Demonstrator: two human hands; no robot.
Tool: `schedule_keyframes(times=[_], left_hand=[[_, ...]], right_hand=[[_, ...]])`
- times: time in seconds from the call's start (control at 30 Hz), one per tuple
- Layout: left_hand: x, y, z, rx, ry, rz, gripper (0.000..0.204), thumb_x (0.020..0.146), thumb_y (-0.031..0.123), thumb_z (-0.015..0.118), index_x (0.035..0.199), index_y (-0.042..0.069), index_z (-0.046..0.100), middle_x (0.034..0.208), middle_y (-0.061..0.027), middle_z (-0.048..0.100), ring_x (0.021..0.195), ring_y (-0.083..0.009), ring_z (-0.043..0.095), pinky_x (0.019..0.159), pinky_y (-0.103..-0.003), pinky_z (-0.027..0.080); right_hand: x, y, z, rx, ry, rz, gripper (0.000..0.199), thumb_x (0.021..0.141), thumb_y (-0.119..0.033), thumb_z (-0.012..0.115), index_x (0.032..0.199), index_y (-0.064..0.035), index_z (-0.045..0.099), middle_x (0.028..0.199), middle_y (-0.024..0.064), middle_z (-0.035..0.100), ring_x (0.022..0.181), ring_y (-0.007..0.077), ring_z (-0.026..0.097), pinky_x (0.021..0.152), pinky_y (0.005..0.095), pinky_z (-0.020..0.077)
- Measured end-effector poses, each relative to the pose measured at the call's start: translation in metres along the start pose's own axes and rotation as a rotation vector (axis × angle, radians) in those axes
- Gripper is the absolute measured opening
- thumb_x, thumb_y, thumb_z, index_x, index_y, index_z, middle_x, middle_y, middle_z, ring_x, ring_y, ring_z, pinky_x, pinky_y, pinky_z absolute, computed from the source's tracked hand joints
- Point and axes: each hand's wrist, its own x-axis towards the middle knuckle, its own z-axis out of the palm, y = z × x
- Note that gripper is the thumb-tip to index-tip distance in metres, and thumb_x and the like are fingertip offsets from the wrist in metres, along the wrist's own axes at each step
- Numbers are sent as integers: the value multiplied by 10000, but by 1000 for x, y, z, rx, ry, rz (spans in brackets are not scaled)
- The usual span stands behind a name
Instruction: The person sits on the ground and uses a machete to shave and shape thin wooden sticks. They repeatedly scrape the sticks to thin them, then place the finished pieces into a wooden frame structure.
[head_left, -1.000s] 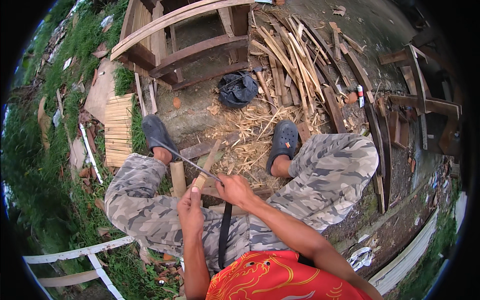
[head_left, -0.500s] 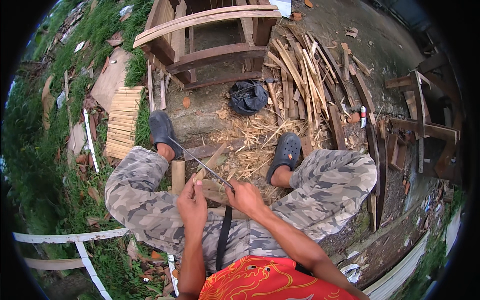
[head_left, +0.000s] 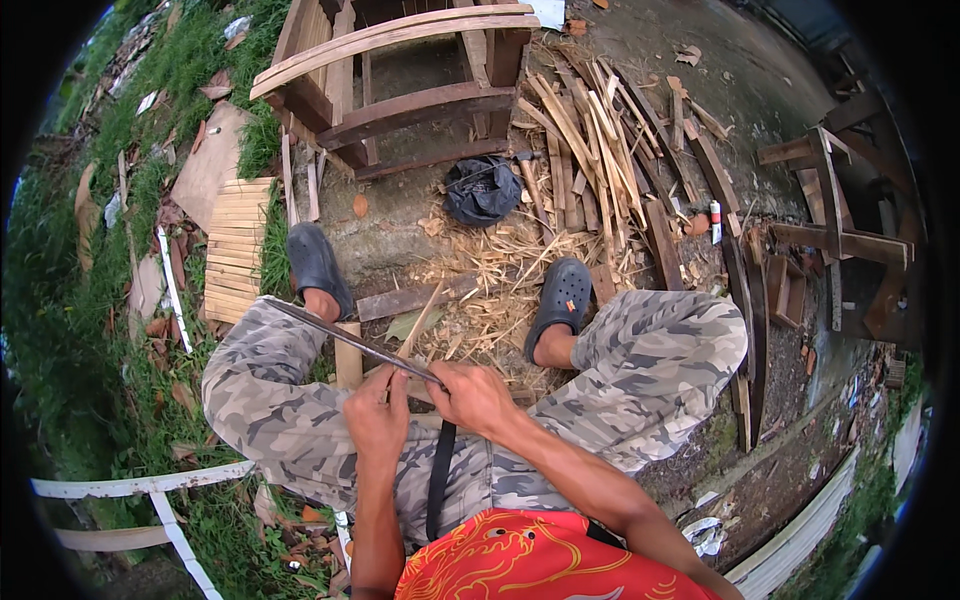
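Note:
In my right hand [head_left: 470, 396] is the handle end of a long machete [head_left: 338, 332]; the fingers are closed round it. Its blade points up and to the left, over my left knee. My left hand [head_left: 378, 408] pinches a thin wooden strip [head_left: 422, 318] beside the blade. The strip sticks out away from me, and the blade crosses it just beyond my fingertips. A short round piece of bamboo or wood [head_left: 348, 356] stands just past my left hand. Pale shavings [head_left: 500, 285] litter the ground between my feet.
A wooden frame [head_left: 425, 112] stands ahead, with a black plastic bag [head_left: 482, 190] and a hammer [head_left: 532, 190] near it. Loose wooden strips [head_left: 600, 150] lie to the right of these. At left, a slatted panel [head_left: 238, 250] rests on grass. More wooden framing [head_left: 835, 240] stands far right.
The machete's blade has swung to a flatter angle, its tip moving left over my knee. The strip now points up more steeply. Both hands keep their hold.

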Motion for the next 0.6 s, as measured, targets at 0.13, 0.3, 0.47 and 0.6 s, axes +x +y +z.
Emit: schedule_keyframes(times=[0.13,0.3,0.47,0.6], left_hand=[[-1,4,0,-12,-39,0,165,930,84,667,1034,-35,713,906,-242,705,821,-430,684,681,-427,530],[-1,5,1,-10,-45,12,143,917,62,662,1009,-35,711,891,-239,700,811,-436,678,679,-448,527],[-2,0,3,20,-58,16,126,889,44,664,976,-37,704,873,-238,693,816,-446,668,687,-459,526],[-2,-2,6,17,-10,105,175,894,44,669,1041,-42,712,846,-246,689,759,-389,695,654,-398,519]], right_hand=[[0,-3,-5,-16,49,1,125,879,-154,666,887,-43,609,760,184,674,678,414,658,576,502,521],[-2,-7,-10,-10,65,-39,128,864,-152,683,880,-50,606,761,173,675,673,396,662,564,490,521],[-4,-8,-11,-75,83,-86,132,844,-144,693,887,-56,605,758,142,669,664,366,664,556,477,525],[-4,-9,-11,-102,95,-100,140,832,-144,701,887,-59,604,759,124,666,660,346,667,553,465,528]])
